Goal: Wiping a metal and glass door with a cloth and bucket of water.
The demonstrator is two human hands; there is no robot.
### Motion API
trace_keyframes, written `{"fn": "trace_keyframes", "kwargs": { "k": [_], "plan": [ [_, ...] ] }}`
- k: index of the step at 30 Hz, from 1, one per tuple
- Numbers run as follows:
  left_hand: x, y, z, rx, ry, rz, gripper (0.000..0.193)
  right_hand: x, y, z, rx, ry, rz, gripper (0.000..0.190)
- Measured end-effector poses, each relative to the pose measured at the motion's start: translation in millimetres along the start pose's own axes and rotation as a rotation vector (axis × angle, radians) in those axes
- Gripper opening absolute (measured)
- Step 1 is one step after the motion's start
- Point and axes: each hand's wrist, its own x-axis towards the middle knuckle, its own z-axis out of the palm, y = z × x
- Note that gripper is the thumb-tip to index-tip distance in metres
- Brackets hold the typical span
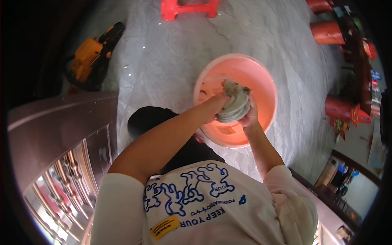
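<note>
A bunched grey-green cloth (235, 105), ribbed or knitted in look, is held over an orange-pink plastic basin (265, 122). My left hand (218, 107) grips it from the left side, and its fingers are partly hidden by the folds. On the cloth's right side my right hand (250, 113) presses against it, thumb and palm showing. The basin stands on the floor in front of my knees. A brownish patch shows at its bottom, below the cloth; whether there is water in it I cannot tell.
An orange and black chainsaw (87, 59) lies on the grey marbled floor (159, 61) at left. A red plastic stool (190, 10) stands ahead. Red-brown wooden furniture (329, 32) lines the right. Behind me on the left is a door frame with metal bars (61, 186).
</note>
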Motion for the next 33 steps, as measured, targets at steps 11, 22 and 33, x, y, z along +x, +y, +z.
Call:
{"fn": "trace_keyframes", "kwargs": {
  "k": [11, 22, 33],
  "plan": [
    [-12, 13, 27, -0.345, -0.032, 0.082, 0.051, -18, -3, 21, -0.291, 0.074, -0.399, 0.036],
    [-11, 0, 41, 0.904, 0.728, 0.617, 0.021, -7, 27, -2, 0.145, 0.234, 0.002, 0.033],
    [-19, -20, 51, 1.494, 0.291, 1.052, 0.013, -3, 1, -42, -0.173, -0.027, 0.465, 0.020]
  ]
}}
